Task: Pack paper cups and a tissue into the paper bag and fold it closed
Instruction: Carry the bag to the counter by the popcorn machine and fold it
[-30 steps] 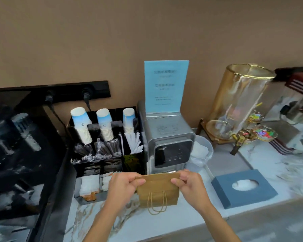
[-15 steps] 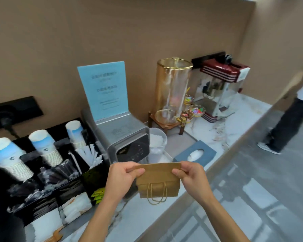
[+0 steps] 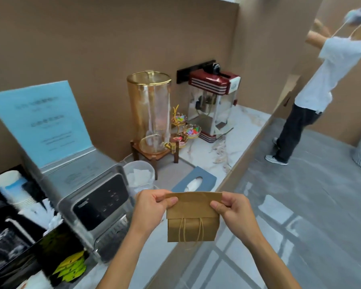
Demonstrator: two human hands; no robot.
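Observation:
A small brown paper bag (image 3: 193, 219) with its top folded over hangs in the air above the counter's front edge, string handles dangling down its face. My left hand (image 3: 151, 207) pinches the folded top at its left corner. My right hand (image 3: 230, 208) pinches the right corner. A stack of white and blue paper cups (image 3: 12, 189) stands in the black organiser at the far left. A blue tissue box (image 3: 196, 181) with a white tissue poking out lies on the counter just behind the bag.
A grey water dispenser (image 3: 88, 190) with a blue sign (image 3: 40, 119) stands left of the bag. Behind are a clear tub (image 3: 139, 176), a gold drink dispenser (image 3: 149, 113), candy dishes and a red popcorn machine (image 3: 214, 101). A person (image 3: 319, 86) stands on the floor at right.
The view has swung to the right, bringing the popcorn machine and a person into sight. Both hands keep hold of the folded bag, which has lifted off the counter toward its edge.

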